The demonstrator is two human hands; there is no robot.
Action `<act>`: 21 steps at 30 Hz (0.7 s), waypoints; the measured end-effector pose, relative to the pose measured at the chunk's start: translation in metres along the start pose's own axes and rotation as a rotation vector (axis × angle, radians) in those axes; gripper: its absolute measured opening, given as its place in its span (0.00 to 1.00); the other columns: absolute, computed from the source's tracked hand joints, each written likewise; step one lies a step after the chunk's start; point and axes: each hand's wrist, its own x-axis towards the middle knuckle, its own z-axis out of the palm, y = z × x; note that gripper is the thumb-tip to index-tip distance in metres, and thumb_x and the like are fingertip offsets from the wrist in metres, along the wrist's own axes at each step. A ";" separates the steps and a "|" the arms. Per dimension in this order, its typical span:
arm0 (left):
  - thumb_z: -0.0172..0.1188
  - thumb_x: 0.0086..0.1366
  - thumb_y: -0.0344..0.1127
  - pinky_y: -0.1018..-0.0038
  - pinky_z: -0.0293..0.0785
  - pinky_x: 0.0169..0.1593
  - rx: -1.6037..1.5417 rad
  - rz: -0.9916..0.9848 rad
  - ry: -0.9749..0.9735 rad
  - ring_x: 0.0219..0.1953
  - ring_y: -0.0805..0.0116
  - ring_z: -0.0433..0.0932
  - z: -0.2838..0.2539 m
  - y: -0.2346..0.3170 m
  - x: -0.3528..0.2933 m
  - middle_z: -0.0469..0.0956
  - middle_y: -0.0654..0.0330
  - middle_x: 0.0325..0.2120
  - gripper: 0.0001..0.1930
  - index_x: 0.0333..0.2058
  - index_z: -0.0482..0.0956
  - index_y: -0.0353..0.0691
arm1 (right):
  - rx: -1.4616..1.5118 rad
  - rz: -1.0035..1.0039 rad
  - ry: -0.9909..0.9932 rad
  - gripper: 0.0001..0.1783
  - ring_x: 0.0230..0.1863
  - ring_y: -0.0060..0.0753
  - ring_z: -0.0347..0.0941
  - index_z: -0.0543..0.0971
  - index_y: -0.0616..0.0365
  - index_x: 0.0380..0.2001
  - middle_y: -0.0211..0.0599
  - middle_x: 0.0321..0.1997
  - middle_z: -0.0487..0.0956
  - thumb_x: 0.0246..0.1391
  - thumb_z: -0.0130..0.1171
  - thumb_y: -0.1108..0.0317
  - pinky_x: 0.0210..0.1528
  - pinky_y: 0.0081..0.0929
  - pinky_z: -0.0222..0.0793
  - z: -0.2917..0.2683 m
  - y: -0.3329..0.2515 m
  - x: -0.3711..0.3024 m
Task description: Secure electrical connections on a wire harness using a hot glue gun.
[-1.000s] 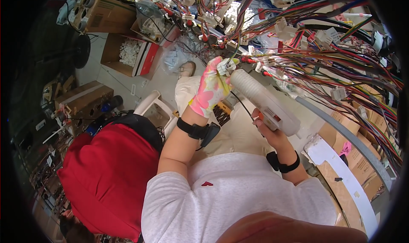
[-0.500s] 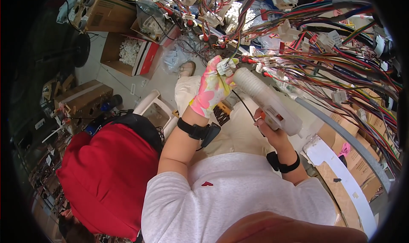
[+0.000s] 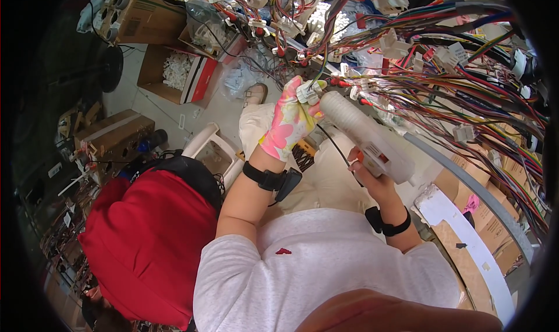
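Note:
My left hand (image 3: 290, 119), in a white glove with a pink and yellow pattern, is raised in front of me. Its fingers are closed on a white plastic connector (image 3: 308, 92) with wires running into it. Bare, my right hand (image 3: 368, 170) grips a whitish gun-shaped tool (image 3: 364, 135) with a ribbed round barrel. The barrel's end is close beside the connector and the left fingertips. A thin black cord (image 3: 335, 141) hangs between the two hands. Bundles of coloured wires (image 3: 431, 93) with white and red connectors spread beyond and to the right of my hands.
A person in red (image 3: 148, 233) is close on my left, beside a pale plastic chair (image 3: 212, 148). Cardboard boxes, including an open box (image 3: 160, 78) of white parts, stand at the far left. A grey curved bar (image 3: 477, 183) and more cartons (image 3: 495, 221) are on my right.
The gun-shaped tool has shifted very slightly to the right in my right hand. My left hand stays on the connector. At lower left, the person's hand shows more.

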 end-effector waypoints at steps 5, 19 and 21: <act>0.51 0.65 0.56 0.74 0.66 0.30 -0.037 -0.038 -0.264 0.22 0.71 0.71 -0.017 0.003 0.005 0.77 0.63 0.24 0.27 0.42 0.79 0.34 | 0.009 0.007 0.000 0.19 0.42 0.27 0.71 0.70 0.60 0.50 0.36 0.40 0.74 0.53 0.56 0.77 0.38 0.26 0.75 0.002 -0.003 -0.001; 0.50 0.65 0.58 0.80 0.62 0.25 0.084 0.068 -0.020 0.17 0.78 0.66 -0.004 -0.002 0.002 0.76 0.69 0.22 0.28 0.43 0.79 0.36 | -0.038 0.097 -0.046 0.21 0.41 0.24 0.70 0.70 0.56 0.52 0.34 0.41 0.74 0.53 0.55 0.76 0.42 0.26 0.73 0.001 -0.001 -0.007; 0.52 0.65 0.57 0.81 0.63 0.25 0.040 0.049 -0.012 0.18 0.77 0.67 -0.003 -0.002 0.002 0.76 0.68 0.22 0.27 0.42 0.79 0.34 | -0.020 0.098 -0.034 0.21 0.41 0.23 0.70 0.70 0.56 0.51 0.33 0.41 0.74 0.53 0.56 0.76 0.43 0.26 0.73 0.001 -0.002 -0.006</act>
